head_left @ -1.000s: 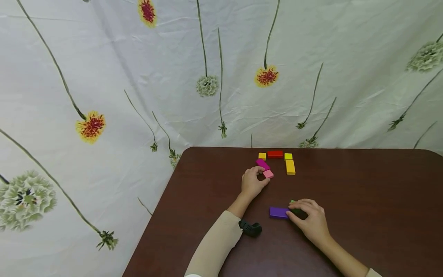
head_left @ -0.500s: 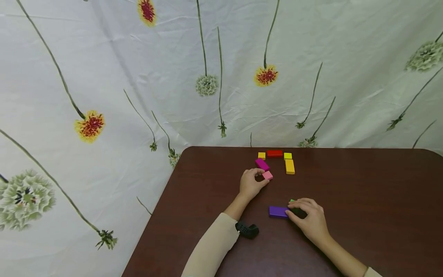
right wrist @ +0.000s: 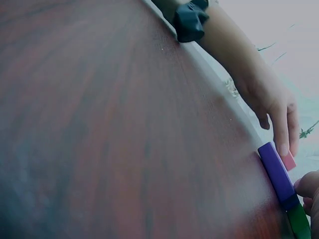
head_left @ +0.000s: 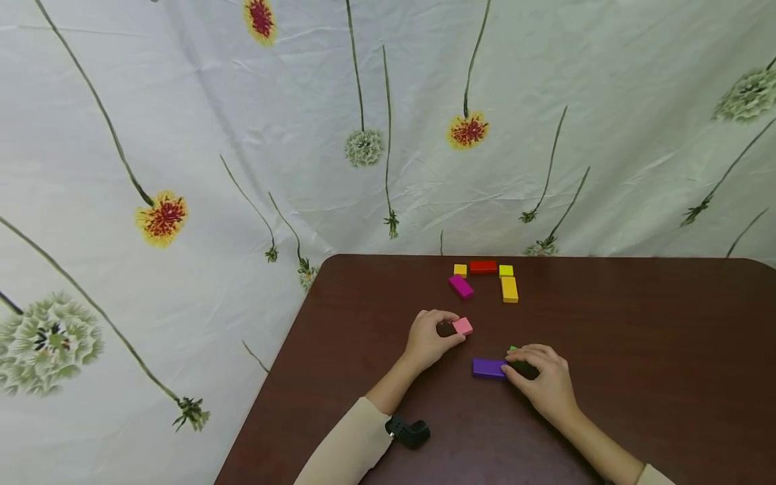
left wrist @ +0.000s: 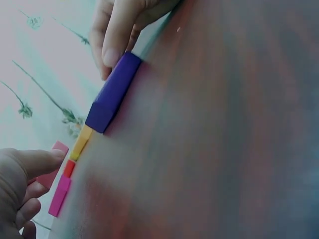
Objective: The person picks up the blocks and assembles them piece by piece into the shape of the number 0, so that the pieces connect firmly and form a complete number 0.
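Note:
A small pink block (head_left: 463,326) is pinched between the thumb and fingers of my left hand (head_left: 426,341), above the left part of the table. A long purple block (head_left: 488,368) lies on the table to the right and nearer. My right hand (head_left: 544,380) grips its right end with thumb and fingers. A green block (right wrist: 299,222) adjoins that end in the right wrist view and is mostly hidden by the hand in the head view. Beyond my left hand lies a magenta block (head_left: 461,287), apart from the pink one.
At the table's (head_left: 636,350) far edge sit a small orange-yellow block (head_left: 460,270), a red block (head_left: 483,267) and a small yellow block (head_left: 506,271). A longer yellow block (head_left: 510,289) extends nearer from the small yellow one. A flowered cloth (head_left: 412,81) hangs behind the table.
My left hand has drawn the pink block away from the magenta block, toward me and slightly left. My right hand stays at the purple block.

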A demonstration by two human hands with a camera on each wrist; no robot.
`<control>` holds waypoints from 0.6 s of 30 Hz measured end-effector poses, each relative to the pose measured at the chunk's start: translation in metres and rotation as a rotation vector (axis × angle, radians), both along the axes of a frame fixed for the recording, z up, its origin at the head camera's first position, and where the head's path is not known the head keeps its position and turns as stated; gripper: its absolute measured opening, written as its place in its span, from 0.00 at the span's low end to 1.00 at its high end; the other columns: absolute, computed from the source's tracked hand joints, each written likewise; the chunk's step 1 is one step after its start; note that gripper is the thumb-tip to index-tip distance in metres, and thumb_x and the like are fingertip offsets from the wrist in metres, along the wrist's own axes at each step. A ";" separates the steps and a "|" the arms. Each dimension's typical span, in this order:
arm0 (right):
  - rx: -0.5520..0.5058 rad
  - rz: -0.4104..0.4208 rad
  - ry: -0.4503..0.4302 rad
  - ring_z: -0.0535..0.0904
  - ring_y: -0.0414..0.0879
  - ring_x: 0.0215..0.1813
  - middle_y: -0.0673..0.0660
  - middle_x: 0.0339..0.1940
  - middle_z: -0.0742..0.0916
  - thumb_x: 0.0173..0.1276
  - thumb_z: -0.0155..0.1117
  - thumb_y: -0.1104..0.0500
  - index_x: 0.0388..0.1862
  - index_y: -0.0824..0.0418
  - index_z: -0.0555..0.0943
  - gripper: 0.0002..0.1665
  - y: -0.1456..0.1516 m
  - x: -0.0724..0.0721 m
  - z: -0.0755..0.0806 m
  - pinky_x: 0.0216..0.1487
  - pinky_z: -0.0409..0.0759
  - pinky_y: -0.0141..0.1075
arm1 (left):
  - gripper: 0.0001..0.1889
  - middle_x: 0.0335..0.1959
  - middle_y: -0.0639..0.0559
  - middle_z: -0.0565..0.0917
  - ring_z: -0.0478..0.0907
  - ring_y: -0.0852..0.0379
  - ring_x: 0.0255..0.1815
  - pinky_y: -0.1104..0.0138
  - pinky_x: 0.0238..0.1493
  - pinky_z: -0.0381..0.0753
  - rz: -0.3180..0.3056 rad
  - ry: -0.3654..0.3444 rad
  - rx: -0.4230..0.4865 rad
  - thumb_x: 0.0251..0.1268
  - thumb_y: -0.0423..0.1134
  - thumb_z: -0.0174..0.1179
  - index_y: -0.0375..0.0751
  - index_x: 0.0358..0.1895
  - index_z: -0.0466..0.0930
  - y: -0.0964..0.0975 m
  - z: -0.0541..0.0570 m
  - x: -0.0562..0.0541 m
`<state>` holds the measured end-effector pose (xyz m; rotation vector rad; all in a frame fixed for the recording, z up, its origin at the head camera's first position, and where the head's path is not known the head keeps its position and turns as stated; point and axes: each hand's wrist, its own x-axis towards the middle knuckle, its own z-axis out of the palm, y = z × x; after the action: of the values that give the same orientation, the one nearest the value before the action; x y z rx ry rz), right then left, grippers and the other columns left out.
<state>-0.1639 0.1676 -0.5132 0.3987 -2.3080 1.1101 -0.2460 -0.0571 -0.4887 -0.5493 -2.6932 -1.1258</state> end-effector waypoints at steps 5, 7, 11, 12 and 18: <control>0.005 0.000 0.003 0.76 0.47 0.46 0.53 0.35 0.89 0.46 0.80 0.66 0.29 0.58 0.87 0.11 -0.001 0.000 0.000 0.50 0.62 0.59 | 0.16 0.42 0.54 0.85 0.72 0.57 0.43 0.64 0.45 0.71 -0.018 -0.012 0.003 0.53 0.44 0.74 0.45 0.45 0.86 -0.007 0.001 0.015; 0.008 -0.001 0.002 0.75 0.47 0.46 0.53 0.35 0.89 0.46 0.80 0.66 0.29 0.58 0.87 0.11 -0.001 0.000 0.001 0.50 0.62 0.58 | 0.16 0.41 0.55 0.85 0.71 0.58 0.41 0.65 0.43 0.71 -0.022 -0.018 0.000 0.52 0.44 0.75 0.46 0.44 0.86 -0.009 0.001 0.019; 0.009 -0.002 -0.006 0.75 0.47 0.46 0.53 0.35 0.89 0.47 0.80 0.66 0.30 0.59 0.87 0.11 -0.001 0.001 0.001 0.50 0.62 0.58 | 0.15 0.39 0.57 0.85 0.71 0.60 0.41 0.66 0.44 0.71 -0.033 -0.026 -0.020 0.51 0.44 0.75 0.47 0.43 0.86 -0.011 -0.001 0.025; 0.010 -0.003 -0.007 0.75 0.47 0.46 0.53 0.35 0.89 0.47 0.80 0.66 0.30 0.59 0.87 0.11 -0.002 0.001 0.001 0.50 0.62 0.58 | 0.15 0.38 0.58 0.85 0.71 0.60 0.41 0.67 0.44 0.71 -0.035 -0.030 -0.024 0.51 0.44 0.75 0.47 0.43 0.86 -0.011 -0.002 0.026; 0.015 -0.004 -0.010 0.75 0.47 0.46 0.53 0.36 0.89 0.47 0.79 0.66 0.30 0.58 0.87 0.11 -0.001 0.001 0.002 0.50 0.62 0.58 | 0.15 0.33 0.61 0.81 0.70 0.62 0.38 0.68 0.42 0.70 -0.055 -0.048 -0.023 0.50 0.44 0.76 0.48 0.41 0.86 -0.012 -0.004 0.032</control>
<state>-0.1628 0.1664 -0.5116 0.3956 -2.3257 1.0957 -0.2137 -0.0686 -0.4928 -0.6115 -2.7514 -1.1374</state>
